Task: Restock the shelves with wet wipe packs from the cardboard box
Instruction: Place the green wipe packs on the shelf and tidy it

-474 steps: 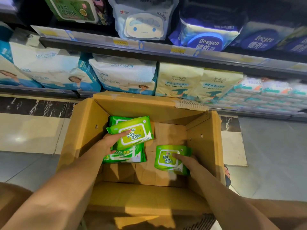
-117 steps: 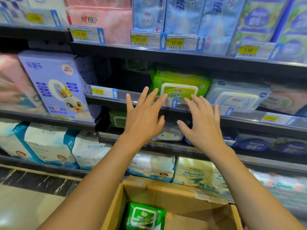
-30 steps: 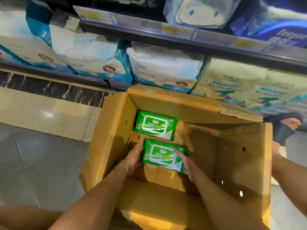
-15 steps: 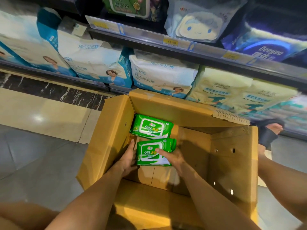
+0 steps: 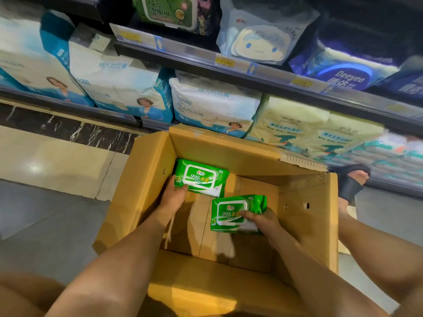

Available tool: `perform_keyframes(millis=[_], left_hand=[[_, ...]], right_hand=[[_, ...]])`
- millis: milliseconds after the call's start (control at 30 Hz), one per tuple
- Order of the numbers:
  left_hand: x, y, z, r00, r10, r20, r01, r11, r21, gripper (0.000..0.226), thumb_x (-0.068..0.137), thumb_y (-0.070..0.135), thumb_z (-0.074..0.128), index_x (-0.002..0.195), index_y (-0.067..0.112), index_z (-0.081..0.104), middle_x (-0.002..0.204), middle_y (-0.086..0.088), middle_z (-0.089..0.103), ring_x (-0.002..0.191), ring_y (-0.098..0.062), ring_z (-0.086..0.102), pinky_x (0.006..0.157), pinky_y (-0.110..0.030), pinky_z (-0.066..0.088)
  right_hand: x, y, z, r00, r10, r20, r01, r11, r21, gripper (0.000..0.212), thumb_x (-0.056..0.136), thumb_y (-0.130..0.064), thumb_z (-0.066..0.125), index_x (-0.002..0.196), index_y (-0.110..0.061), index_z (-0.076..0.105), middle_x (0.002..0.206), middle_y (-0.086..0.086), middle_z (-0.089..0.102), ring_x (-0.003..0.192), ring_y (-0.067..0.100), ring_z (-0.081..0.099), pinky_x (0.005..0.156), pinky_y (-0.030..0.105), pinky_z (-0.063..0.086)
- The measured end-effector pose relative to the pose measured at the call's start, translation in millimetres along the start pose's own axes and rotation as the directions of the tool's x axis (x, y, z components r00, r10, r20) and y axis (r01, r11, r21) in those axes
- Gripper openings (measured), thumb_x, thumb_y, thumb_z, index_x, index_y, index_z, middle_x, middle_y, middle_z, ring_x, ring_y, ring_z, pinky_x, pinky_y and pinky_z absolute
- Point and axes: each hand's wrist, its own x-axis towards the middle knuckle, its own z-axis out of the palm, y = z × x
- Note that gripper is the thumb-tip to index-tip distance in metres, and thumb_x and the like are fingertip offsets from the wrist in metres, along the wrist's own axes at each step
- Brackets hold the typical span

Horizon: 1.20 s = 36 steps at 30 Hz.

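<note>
Just the head view to go on. Both hands are down inside the open brown cardboard box (image 5: 146,179), which sits on the floor right in front of the big white-and-blue bagged packs (image 5: 212,106). The left hand (image 5: 174,197) has its fingers curled on the near-left corner of the soft green plastic wet wipe pack (image 5: 201,177) against the box's far-left wall. The right hand (image 5: 263,221) is clamped on a second green wet wipe pack (image 5: 231,216) near the box's middle, tilted up off the box floor. Risk imo: one-handed edge grips on squishy, slick film, so either pack could slide out on the lift and drop back in. The left one might also snag the box wall. And there's a sandalled foot (image 5: 352,179) just past the box's right wall, easy to bump.
</note>
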Motion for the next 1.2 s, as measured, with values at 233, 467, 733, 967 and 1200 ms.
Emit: perform_keyframes(millis=[233, 467, 733, 967, 1200], left_hand=[[33.4, 6.6, 11.5, 0.998, -0.059, 0.005, 0.057, 0.987, 0.152, 0.08, 0.1, 0.034, 0.062, 0.164, 0.031, 0.014, 0.157, -0.002, 0.048, 0.141, -0.033, 0.047, 0.118, -0.051, 0.037], [12.5, -14.7, 18.5, 0.996, -0.035, -0.088, 0.066, 0.925, 0.374, 0.066, 0.102, 0.05, 0.055, 0.155, 0.02, 0.031, 0.137, -0.011, 0.062, 0.119, -0.037, 0.063, 0.099, -0.05, 0.054], [13.9, -48.4, 23.6, 0.964, -0.265, 0.023, 0.265, 0.964, 0.018, 0.072, 0.09, 0.044, 0.077, 0.146, 0.007, 0.05, 0.142, -0.011, 0.06, 0.13, -0.031, 0.057, 0.1, -0.034, 0.045], [31.4, -38.5, 37.3, 0.919, -0.386, 0.075, 0.393, 0.893, -0.218, 0.087, 0.074, 0.047, 0.09, 0.143, 0.014, 0.048, 0.128, -0.012, 0.065, 0.117, -0.031, 0.062, 0.105, -0.05, 0.051], [34.5, -47.7, 39.6, 0.918, -0.372, 0.137, 0.391, 0.907, -0.157, 0.067, 0.076, 0.046, 0.088, 0.13, 0.016, 0.061, 0.115, -0.009, 0.072, 0.11, -0.028, 0.067, 0.105, -0.047, 0.052]], right_hand=[[3.6, 34.4, -27.1, 0.996, 0.033, -0.078, -0.03, 0.999, 0.041, 0.047, 0.079, -0.021, 0.089, 0.119, -0.014, 0.067, 0.109, 0.009, 0.078, 0.094, 0.022, 0.076, 0.07, 0.026, 0.056], [16.2, 41.2, -33.0, 0.993, 0.112, -0.046, -0.108, 0.992, 0.069, 0.064, 0.073, -0.025, 0.093, 0.128, -0.012, 0.063, 0.112, 0.011, 0.077, 0.102, 0.029, 0.075, 0.1, 0.048, 0.057], [13.7, 40.5, -41.6, 0.99, 0.139, 0.003, -0.138, 0.988, 0.061, 0.037, 0.084, -0.02, 0.085, 0.116, -0.012, 0.068, 0.094, 0.007, 0.08, 0.076, 0.016, 0.077, 0.06, 0.025, 0.056], [16.8, 49.6, -45.6, 0.981, 0.192, 0.002, -0.192, 0.979, 0.066, 0.043, 0.08, -0.025, 0.087, 0.115, -0.01, 0.068, 0.096, 0.009, 0.08, 0.086, 0.023, 0.076, 0.072, 0.032, 0.056], [22.4, 51.3, -47.1, 0.973, 0.232, 0.005, -0.232, 0.971, 0.057, 0.068, 0.067, -0.033, 0.094, 0.124, -0.008, 0.066, 0.1, 0.009, 0.08, 0.087, 0.024, 0.079, 0.073, 0.032, 0.059]])
